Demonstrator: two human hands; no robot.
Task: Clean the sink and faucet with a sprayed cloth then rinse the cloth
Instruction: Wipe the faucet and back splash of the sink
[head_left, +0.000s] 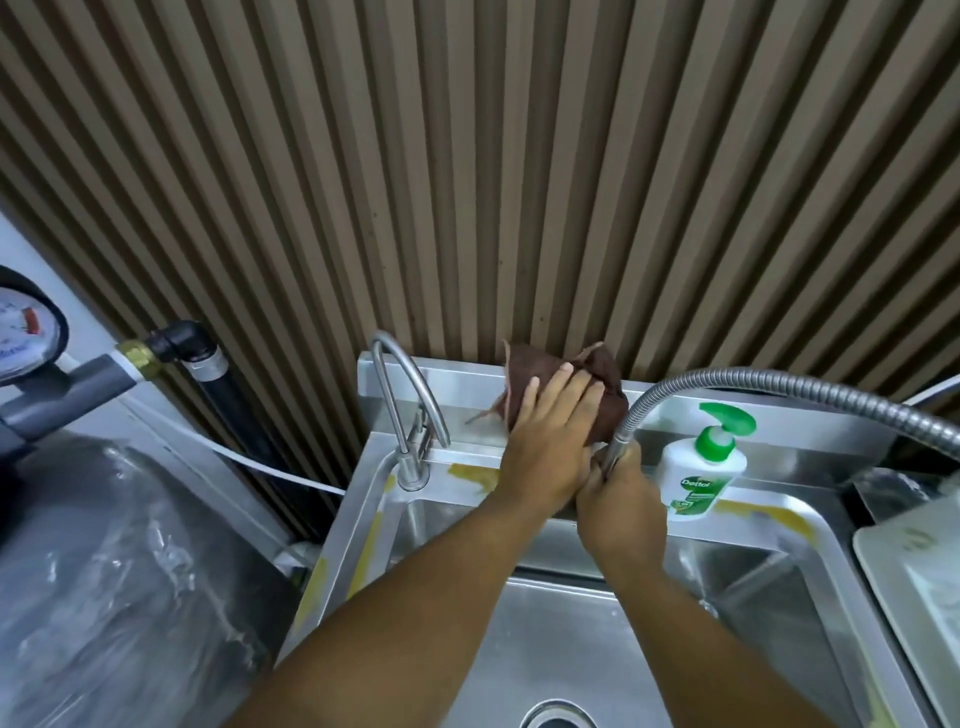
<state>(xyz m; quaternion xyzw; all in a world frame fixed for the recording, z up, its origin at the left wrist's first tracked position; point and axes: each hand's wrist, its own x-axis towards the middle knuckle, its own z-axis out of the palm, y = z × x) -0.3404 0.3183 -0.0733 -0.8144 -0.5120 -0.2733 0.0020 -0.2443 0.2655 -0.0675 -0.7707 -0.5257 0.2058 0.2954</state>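
Pressing the brown cloth (613, 379) flat against the back ledge of the sink (457, 382), the left hand (545, 431) lies with its fingers straight and close together on top of the fabric, so it pushes the cloth and does not pinch it. The cloth sits at the far edge of the sink, at twelve o'clock in the view, where the steel ledge meets the ribbed wall (467, 182). Its corners stick out beyond the fingertips toward eleven and one o'clock. The right hand (621, 506) is just beside the left wrist, at about five o'clock from the cloth. Its fingers are curled tight around the lower end of the metal hose (779, 382), which arches away toward three o'clock. The hand hides the end of the hose, so I cannot tell if water runs. The small curved faucet (410, 467) stands at nine o'clock from the cloth, near it but not touching, and the soap bottle (701, 478) stands at three o'clock, beyond the hose. I judge that the wiping step is in hand and the rinse is not yet done. The ledge runs long from nine to three o'clock, so a next stroke would probably follow this line. Toward nine the way to the faucet is free for the left hand, which is the nearer one. Toward three the hose and the right hand stand in the way.
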